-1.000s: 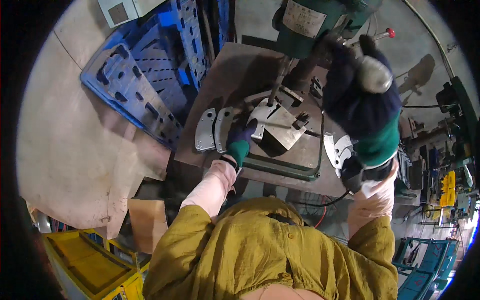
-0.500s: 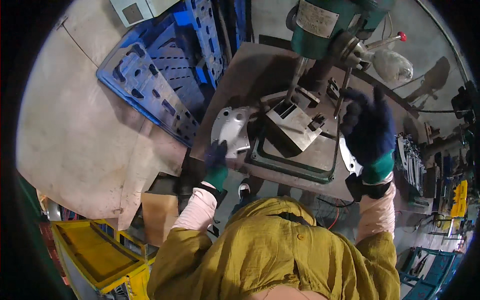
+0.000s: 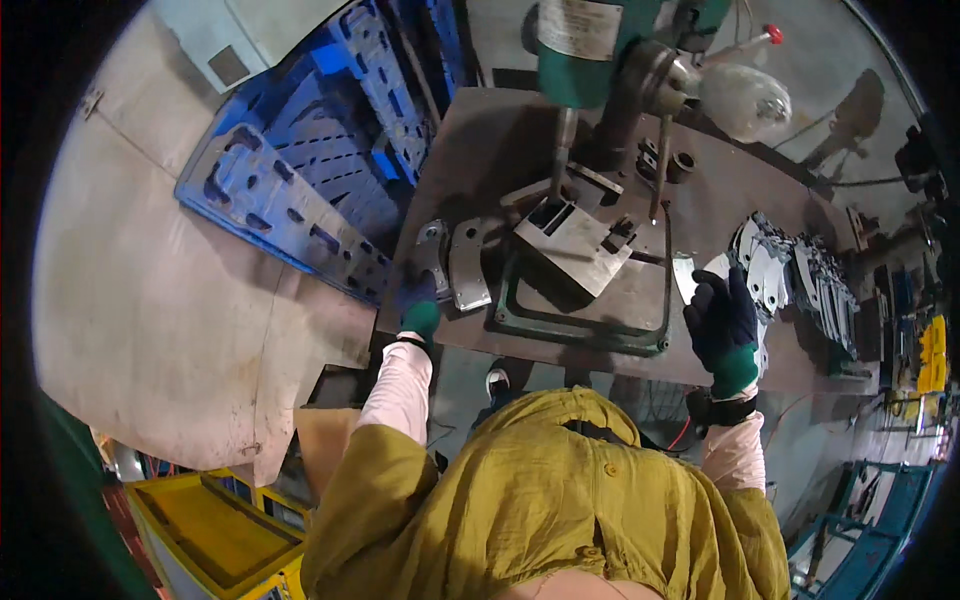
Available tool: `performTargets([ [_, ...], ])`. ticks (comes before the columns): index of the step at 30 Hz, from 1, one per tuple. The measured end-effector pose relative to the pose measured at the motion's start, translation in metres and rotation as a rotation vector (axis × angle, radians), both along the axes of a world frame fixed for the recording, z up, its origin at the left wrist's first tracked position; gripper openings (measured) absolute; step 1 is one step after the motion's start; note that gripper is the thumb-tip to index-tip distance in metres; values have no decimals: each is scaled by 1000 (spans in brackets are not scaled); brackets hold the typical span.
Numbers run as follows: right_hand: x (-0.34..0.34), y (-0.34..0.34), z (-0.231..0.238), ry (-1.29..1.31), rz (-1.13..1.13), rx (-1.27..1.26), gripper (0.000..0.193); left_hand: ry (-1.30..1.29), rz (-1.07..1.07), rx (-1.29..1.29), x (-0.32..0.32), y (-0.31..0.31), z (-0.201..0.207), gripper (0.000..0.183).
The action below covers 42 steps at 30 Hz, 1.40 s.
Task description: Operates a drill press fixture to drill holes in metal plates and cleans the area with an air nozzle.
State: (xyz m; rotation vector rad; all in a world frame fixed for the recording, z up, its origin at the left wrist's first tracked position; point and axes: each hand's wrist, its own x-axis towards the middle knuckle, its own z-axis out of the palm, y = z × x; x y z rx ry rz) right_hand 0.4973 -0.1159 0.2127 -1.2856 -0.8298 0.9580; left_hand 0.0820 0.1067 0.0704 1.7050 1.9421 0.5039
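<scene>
My left hand [image 3: 418,305], in a dark glove with a green cuff, is at the lower left end of a curved silver metal plate [image 3: 432,245]. Its dark fingers are partly lost in shadow but look closed on that plate's edge. Beside it lies a second curved metal plate [image 3: 467,265] with holes. My right hand [image 3: 722,325], gloved alike, is open over the right of the table, fingers extended. A pale metal piece [image 3: 684,277] shows just left of its fingers. Between my hands, a steel block fixture [image 3: 575,250] sits on the green-rimmed base [image 3: 590,338] of a drill press [image 3: 580,50].
Many curved metal plates [image 3: 768,270] are heaped on the right of the brown table [image 3: 480,125]. A red-knobbed lever [image 3: 745,45] sticks out above. Blue plastic pallets [image 3: 290,190] lean at the left. A yellow-framed cart [image 3: 215,530] stands lower left.
The overlapping plates at left now lie apart, one shifted left with my left hand. My right hand has come down and nearer, away from the press. The view has shifted, showing more of the right heap.
</scene>
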Motion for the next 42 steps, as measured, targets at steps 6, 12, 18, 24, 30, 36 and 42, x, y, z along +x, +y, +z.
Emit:
performTargets([
  [6, 34, -52, -41, -1282, -95, -202, 41, -98, -9, 81, -40, -12, -78, 64],
  [12, 63, -83, -78, 384, -253, -21, 43, 5, 13, 99, -10, -29, -41, 81],
  [18, 80, -96, -81, 744, -304, -20, 45, -127, -126, -17, -34, 17, -75, 92],
  [24, 38, -81, -86, -82, -411, -149, 44, 267, -279, -148, -13, 61, -57, 95],
  [30, 47, -90, -87, 867, -343, -108, 43, 459, -239, -146, -12, 67, -60, 88],
  [36, 44, -117, -94, 851, -488, -104, 41, 293, -132, 2, -6, 78, -98, 61],
  [42, 43, -111, -98, 898, -355, -88, 44, 396, -115, -29, -70, 102, -154, 57],
])
